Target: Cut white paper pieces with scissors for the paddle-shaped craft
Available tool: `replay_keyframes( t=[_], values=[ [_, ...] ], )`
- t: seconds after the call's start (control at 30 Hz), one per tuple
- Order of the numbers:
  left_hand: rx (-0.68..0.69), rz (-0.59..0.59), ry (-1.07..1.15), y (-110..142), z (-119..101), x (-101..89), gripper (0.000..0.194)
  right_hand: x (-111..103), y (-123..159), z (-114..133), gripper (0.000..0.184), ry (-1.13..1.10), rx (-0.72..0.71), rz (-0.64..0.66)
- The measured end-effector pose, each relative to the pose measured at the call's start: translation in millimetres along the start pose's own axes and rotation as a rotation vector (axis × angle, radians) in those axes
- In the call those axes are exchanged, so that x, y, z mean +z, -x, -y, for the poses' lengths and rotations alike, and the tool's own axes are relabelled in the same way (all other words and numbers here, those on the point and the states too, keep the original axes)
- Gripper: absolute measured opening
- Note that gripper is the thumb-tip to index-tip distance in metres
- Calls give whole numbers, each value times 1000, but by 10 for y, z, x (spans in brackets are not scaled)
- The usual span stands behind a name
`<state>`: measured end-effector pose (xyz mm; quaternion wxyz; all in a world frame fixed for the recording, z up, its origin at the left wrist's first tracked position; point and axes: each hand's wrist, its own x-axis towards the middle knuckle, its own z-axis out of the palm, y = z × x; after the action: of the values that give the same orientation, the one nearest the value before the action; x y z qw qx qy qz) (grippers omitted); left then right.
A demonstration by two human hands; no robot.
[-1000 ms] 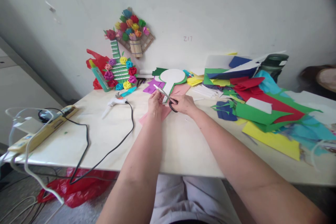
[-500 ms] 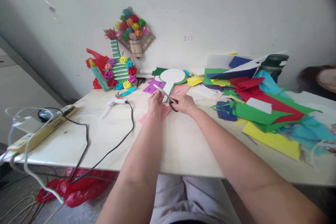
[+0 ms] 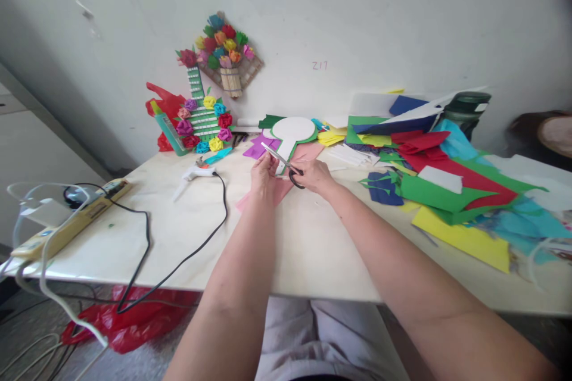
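My right hand [image 3: 313, 177] grips black-handled scissors [image 3: 282, 164], blades pointing up and left. My left hand [image 3: 263, 177] pinches a pink sheet of paper [image 3: 279, 187] that lies on the table under both hands; the blades reach the left fingertips. Just beyond the hands lies a white paddle-shaped cutout with a green border [image 3: 292, 131].
A white table [image 3: 179, 232] holds a glue gun [image 3: 196, 174] with black cord, a power strip [image 3: 67, 220] at the left edge, paper-flower crafts [image 3: 203, 119] against the wall, and a pile of coloured sheets [image 3: 447, 184] at right. A red bag [image 3: 129, 315] lies on the floor.
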<state>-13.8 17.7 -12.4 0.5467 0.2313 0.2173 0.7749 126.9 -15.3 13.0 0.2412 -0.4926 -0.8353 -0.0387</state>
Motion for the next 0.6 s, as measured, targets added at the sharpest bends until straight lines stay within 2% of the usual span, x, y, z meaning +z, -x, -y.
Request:
replay_keyframes(
  t=[0.33, 0.6],
  values=[
    [-14, 19, -40, 1, -4, -14, 4, -4, 20, 0, 24, 11, -8, 0],
    [-31, 54, -71, 12, 32, -7, 5, -45, 35, 33, 28, 29, 45, 33]
  ],
)
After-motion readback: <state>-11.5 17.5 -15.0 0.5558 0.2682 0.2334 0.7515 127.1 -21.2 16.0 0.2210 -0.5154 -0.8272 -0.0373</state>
